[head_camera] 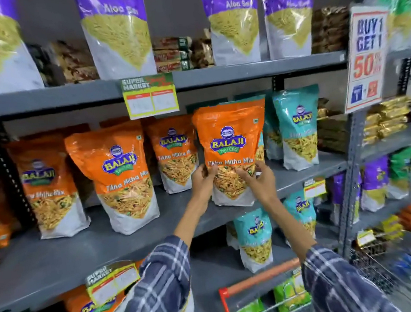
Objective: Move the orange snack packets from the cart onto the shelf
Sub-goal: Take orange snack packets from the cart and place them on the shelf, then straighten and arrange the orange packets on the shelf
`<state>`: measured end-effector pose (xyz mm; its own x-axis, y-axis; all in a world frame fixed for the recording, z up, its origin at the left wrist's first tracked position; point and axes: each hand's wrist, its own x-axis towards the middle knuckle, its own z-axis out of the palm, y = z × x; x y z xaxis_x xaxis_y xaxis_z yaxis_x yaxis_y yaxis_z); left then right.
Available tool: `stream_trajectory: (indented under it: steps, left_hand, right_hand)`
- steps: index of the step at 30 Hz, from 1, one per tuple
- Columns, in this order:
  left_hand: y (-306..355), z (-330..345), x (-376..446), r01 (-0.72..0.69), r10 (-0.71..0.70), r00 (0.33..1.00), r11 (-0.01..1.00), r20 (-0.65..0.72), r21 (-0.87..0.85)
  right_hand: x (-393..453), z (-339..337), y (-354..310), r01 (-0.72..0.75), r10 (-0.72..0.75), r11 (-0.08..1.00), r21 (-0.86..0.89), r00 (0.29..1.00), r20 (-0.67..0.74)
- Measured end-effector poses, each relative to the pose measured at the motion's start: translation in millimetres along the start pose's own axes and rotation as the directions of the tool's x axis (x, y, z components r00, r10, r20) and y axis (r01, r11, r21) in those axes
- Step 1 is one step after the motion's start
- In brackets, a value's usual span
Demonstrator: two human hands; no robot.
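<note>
I have an orange packet (231, 153) upright between both hands, its base resting on the grey shelf (59, 258) near the front edge. My left hand (203, 181) curls around its lower left side, fingers (204, 171) pressed on the front. My right hand (260, 179) grips the lower right side the same way, thumb and fingers closed on the bag. The clear window on the packet shows a yellow-orange fried mix with green bits.

To the left on the same shelf three more orange packets (119, 178) stand upright, apart from each other, with further ones behind them. Just right of my packet stand teal packets (297, 128), one partly hidden behind it.

The shelf above carries tall purple packets (116, 31) filled with pale yellow strands. A price tag (150, 96) hangs from that shelf's edge.

Below my arms, the cart (260, 281) with its orange handle holds green and yellow packs (289, 292); I cannot tell what else lies in it.
</note>
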<state>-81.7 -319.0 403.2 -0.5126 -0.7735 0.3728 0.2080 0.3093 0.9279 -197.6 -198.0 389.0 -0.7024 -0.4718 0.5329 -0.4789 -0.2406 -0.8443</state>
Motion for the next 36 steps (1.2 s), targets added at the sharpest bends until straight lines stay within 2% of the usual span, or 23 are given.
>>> stream_trajectory:
  steps: [6, 9, 12, 16, 19, 21, 27, 36]
  left_hand:
    - [-14.8, -0.7, 31.1, -0.018, 0.019, 0.999, 0.999, -0.032, 0.050]
    - [-14.6, -5.3, 37.3, -0.013, 0.015, 0.999, 0.999, -0.048, 0.045]
    - [-12.3, -9.7, 23.4, -0.040, 0.044, 0.993, 0.998, -0.106, 0.041]
    - [-15.5, -23.5, -12.8, -0.087, 0.102, 0.991, 0.981, -0.083, 0.176]
    - [-17.4, -42.1, -51.6, -0.127, 0.144, 0.987, 0.970, -0.072, 0.208]
    - [-18.9, -58.9, -80.6, -0.162, 0.184, 0.980, 0.960, -0.079, 0.229]
    - [-0.8, -155.3, -134.8, -0.262, 0.364, 0.903, 0.887, -0.228, 0.381]
    - [24.7, -322.9, -119.2, -0.253, 0.429, 0.820, 0.866, -0.379, 0.432]
  right_hand:
    - [17.6, 28.8, 16.0, 0.028, -0.039, 0.994, -0.105, 0.994, -0.101]
    - [17.1, 33.6, 21.0, -0.039, 0.019, 0.986, -0.164, 0.992, -0.124]
    - [6.4, 30.0, 28.5, -0.065, 0.052, 0.990, -0.129, 0.994, -0.100]
    - [-27.6, 27.3, 37.3, -0.077, 0.066, 0.991, -0.107, 0.993, -0.097]
    - [-55.4, 30.4, 41.6, 0.063, -0.084, 0.990, -0.129, 0.983, -0.166]
    - [-72.2, 40.0, 40.1, 0.143, -0.161, 0.982, -0.125, 0.975, -0.150]
    - [-123.9, 126.9, -1.4, 0.298, -0.298, 0.954, 0.011, 0.954, -0.033]
    - [-163.5, 288.6, -93.0, 0.264, -0.302, 0.942, 0.206, 0.936, 0.183]
